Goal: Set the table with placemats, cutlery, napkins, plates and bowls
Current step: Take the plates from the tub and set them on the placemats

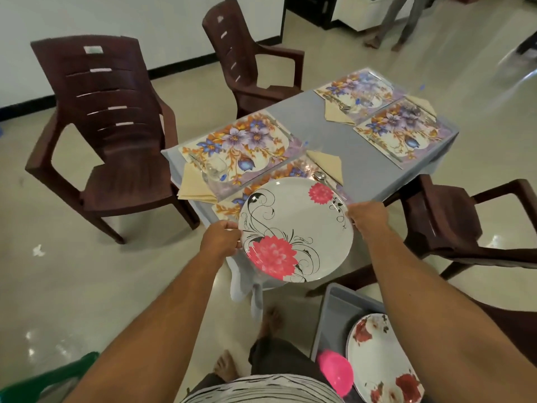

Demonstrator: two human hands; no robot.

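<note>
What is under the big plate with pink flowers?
Under the plate, held by the left hand and right hand, a flowery placemat peeks out. The plate covers the rest of it.

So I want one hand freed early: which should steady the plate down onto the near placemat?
Probably the left hand: it grips the plate rim on the open side. The right hand grips beside the spoon and napkin.

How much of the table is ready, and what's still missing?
Done: four floral placemats lie on the table, with folded napkins and some cutlery beside them. In hand: the left hand and right hand hold a pink-flowered plate over the nearest mat. Left: no plates or bowls are set yet; another plate and a pink bowl wait in the grey tub.
</note>
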